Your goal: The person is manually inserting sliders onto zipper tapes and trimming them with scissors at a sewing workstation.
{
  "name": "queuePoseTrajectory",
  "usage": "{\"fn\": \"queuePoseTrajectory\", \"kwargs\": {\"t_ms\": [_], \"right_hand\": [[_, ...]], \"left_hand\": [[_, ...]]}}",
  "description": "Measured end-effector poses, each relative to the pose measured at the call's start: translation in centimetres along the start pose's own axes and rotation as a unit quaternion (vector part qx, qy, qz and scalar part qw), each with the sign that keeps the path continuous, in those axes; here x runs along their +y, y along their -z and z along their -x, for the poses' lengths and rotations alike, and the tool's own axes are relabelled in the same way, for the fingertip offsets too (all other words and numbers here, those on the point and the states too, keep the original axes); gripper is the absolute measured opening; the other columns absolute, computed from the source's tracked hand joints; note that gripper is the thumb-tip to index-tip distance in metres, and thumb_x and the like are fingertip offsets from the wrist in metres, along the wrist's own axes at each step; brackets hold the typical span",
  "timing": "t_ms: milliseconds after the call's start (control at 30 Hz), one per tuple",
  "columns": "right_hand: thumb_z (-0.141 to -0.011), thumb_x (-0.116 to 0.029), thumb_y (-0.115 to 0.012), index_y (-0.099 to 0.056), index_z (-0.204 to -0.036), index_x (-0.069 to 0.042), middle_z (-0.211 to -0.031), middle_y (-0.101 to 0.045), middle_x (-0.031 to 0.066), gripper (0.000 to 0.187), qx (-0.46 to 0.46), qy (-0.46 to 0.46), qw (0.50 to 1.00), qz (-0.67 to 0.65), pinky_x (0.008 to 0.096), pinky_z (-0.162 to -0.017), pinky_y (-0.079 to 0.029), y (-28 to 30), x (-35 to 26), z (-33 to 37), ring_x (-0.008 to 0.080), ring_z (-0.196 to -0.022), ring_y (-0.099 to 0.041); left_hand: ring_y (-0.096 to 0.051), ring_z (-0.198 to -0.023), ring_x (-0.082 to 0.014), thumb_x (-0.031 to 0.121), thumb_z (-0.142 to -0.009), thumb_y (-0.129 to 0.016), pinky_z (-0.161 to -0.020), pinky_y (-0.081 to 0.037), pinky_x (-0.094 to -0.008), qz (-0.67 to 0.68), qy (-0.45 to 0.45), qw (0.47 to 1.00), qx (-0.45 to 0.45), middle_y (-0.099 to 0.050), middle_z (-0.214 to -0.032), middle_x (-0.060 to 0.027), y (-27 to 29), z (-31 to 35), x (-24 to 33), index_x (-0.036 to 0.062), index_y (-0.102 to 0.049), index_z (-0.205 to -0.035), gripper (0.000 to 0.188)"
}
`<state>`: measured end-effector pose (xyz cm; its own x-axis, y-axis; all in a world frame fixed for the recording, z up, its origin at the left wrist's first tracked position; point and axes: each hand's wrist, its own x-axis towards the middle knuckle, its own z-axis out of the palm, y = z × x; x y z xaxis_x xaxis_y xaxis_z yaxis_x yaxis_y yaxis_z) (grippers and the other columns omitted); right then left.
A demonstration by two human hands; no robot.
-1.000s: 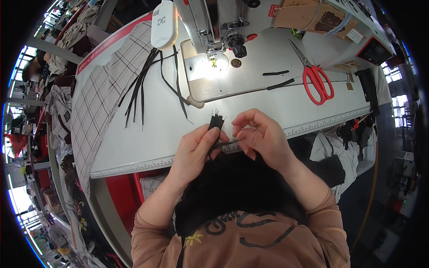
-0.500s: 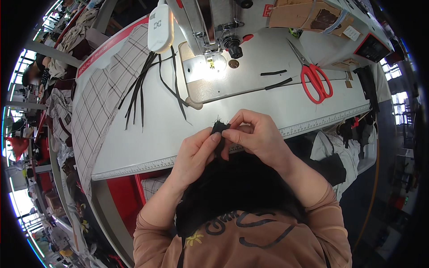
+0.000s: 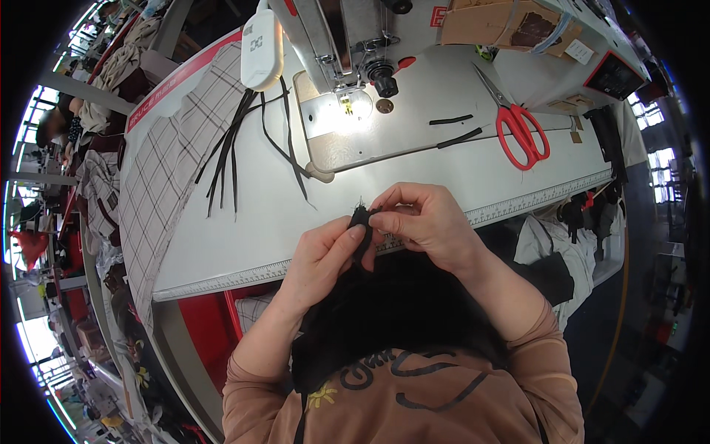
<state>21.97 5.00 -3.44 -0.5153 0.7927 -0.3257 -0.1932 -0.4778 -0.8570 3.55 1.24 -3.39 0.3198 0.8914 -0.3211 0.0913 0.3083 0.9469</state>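
Both my hands meet over the front edge of a white sewing table [image 3: 244, 244], around a small piece of black fabric [image 3: 361, 233] with frayed threads at its top. My left hand [image 3: 323, 248] pinches its left side between thumb and fingers. From the right, my right hand [image 3: 414, 222] pinches the upper right edge, thumb against bent fingers. The fabric's lower end hangs between the hands; its exact shape is partly hidden by the fingers. Ahead of the hands stands a sewing machine [image 3: 347, 59], its lamp shining on the needle plate.
Red-handled scissors [image 3: 521, 137] lie at the right, beside two short black strips [image 3: 458, 138]. Several long black strips [image 3: 235, 159] and checked fabric [image 3: 181, 148] lie left. A ruler tape [image 3: 222, 280] runs along the front edge. A cardboard box [image 3: 510, 26] sits upper right.
The black fabric has become narrower between my fingers, folded or turned at its upper part. Both hands stay in nearly the same place, still pinching.
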Motion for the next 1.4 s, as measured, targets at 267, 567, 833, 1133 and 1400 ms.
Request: {"fn": "queuePoseTrajectory", "kwargs": {"t_ms": [267,567,833,1133,1400], "right_hand": [[-0.086,-0.006,-0.062,-0.063,-0.094,0.002,-0.071,-0.061,0.0005,0.01,0.014,0.025,0.999,0.041,0.014,-0.043,-0.03,-0.2,0.4,-0.2,0.0,-0.054,-0.047],[-0.087,-0.003,-0.06,-0.062,-0.094,0.003,-0.073,-0.06,0.0011,0.009,0.002,0.038,0.999,-0.006,0.0148,-0.049,-0.037,-0.1,1.3,-0.4,0.0024,-0.057,-0.051],[-0.088,-0.002,-0.058,-0.061,-0.094,0.004,-0.074,-0.06,0.0017,0.009,0.012,0.048,0.998,0.032,0.0155,-0.05,-0.039,-0.4,1.1,-0.3,0.0041,-0.059,-0.052],[-0.088,-0.003,-0.059,-0.062,-0.095,0.003,-0.072,-0.061,-0.0002,0.011,-0.009,0.016,1.0,0.009,0.0143,-0.047,-0.032,-0.5,0.4,-0.1,-0.0006,-0.056,-0.048],[-0.087,-0.005,-0.06,-0.063,-0.096,0.001,-0.071,-0.061,-0.0009,0.011,-0.012,0.01,0.999,-0.031,0.0135,-0.047,-0.033,-0.5,0.8,-0.1,-0.0004,-0.057,-0.049]], "left_hand": [[-0.037,-0.051,-0.0019,0.022,-0.098,-0.041,-0.047,-0.029,-0.0179,-0.024,-0.001,1.0,0.007,-0.055,-0.061,0.0036,0.0,0.0,-0.4,0.0029,-0.063,-0.096,0.028],[-0.037,-0.05,-0.0019,0.025,-0.099,-0.038,-0.046,-0.03,-0.0181,-0.01,0.0,1.0,0.007,-0.056,-0.061,0.0029,-0.2,0.0,-0.5,0.0032,-0.062,-0.096,0.032],[-0.038,-0.051,-0.0035,0.025,-0.099,-0.038,-0.047,-0.031,-0.0195,-0.041,0.003,0.999,0.023,-0.055,-0.058,0.002,-0.2,-0.1,-0.2,0.0035,-0.062,-0.092,0.033],[-0.04,-0.052,-0.0045,0.026,-0.099,-0.039,-0.049,-0.033,-0.021,-0.073,-0.004,0.997,0.035,-0.054,-0.058,0.0022,-0.4,-0.1,0.0,0.0029,-0.062,-0.093,0.033],[-0.039,-0.05,-0.0022,0.028,-0.099,-0.04,-0.045,-0.028,-0.0183,-0.092,-0.011,0.995,0.024,-0.054,-0.058,0.0022,-0.2,-0.1,-0.6,0.0018,-0.062,-0.091,0.035]]}}
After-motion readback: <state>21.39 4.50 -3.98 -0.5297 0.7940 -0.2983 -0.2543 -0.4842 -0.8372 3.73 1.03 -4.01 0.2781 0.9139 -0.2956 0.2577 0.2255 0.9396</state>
